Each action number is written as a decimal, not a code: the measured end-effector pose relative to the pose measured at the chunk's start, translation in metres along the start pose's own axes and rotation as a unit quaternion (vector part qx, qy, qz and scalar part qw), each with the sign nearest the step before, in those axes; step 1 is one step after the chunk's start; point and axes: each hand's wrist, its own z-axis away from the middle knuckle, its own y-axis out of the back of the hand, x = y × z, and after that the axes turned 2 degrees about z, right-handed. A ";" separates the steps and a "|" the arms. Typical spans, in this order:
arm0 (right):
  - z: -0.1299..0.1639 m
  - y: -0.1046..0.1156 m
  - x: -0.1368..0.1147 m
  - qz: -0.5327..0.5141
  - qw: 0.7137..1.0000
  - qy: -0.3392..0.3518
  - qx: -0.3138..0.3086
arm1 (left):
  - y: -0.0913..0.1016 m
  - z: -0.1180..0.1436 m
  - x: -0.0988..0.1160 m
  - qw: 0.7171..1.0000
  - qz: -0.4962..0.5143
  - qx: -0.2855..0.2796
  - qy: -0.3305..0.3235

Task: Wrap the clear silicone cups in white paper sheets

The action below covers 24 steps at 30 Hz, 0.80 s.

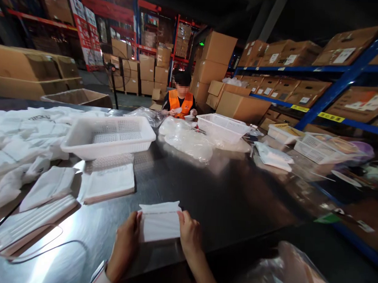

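Gripping opposite edges of a folded white cloth (pixel 159 224), the left hand (pixel 126 243) and right hand (pixel 189 237) pinch it flat on the dark tabletop (pixel 230 197), with a white basket (pixel 109 136) farther back.

Materials as I see them: dark, glossy desk (pixel 237 193) with smooth reflective finish; white perforated plastic basket (pixel 109 136); matt white folded cloth piece (pixel 159 223) in my hands; clear, shiny plastic bags (pixel 189 141); matt brown cardboard boxes (pixel 242 106).
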 end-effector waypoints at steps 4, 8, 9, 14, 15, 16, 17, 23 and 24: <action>-0.003 0.006 -0.002 0.007 0.999 -0.013 -0.040 | -0.002 -0.001 -0.001 1.000 -0.016 0.011 0.003; -0.006 0.013 -0.005 0.024 0.997 -0.023 -0.074 | -0.003 -0.002 0.001 1.000 -0.022 0.015 0.000; -0.007 0.015 -0.005 0.029 0.996 -0.024 -0.084 | -0.003 -0.002 0.001 1.000 -0.024 0.014 -0.003; -0.009 0.021 -0.010 0.053 0.990 -0.042 -0.122 | -0.003 -0.001 -0.007 0.995 -0.097 0.006 -0.017; -0.010 0.021 -0.011 0.057 0.989 -0.046 -0.128 | -0.004 0.000 -0.009 0.993 -0.119 0.002 -0.020; -0.010 0.021 -0.012 0.061 0.988 -0.048 -0.131 | -0.004 0.000 -0.010 0.990 -0.140 -0.003 -0.023; -0.010 0.021 -0.012 0.063 0.988 -0.049 -0.134 | -0.005 0.000 -0.010 0.986 -0.162 -0.010 -0.024; -0.013 0.021 -0.011 0.074 0.987 -0.058 -0.127 | 0.017 -0.004 -0.002 0.934 -0.339 -0.108 -0.023; -0.013 0.022 -0.009 0.074 0.987 -0.059 -0.131 | 0.024 -0.006 0.001 0.924 -0.362 -0.120 -0.026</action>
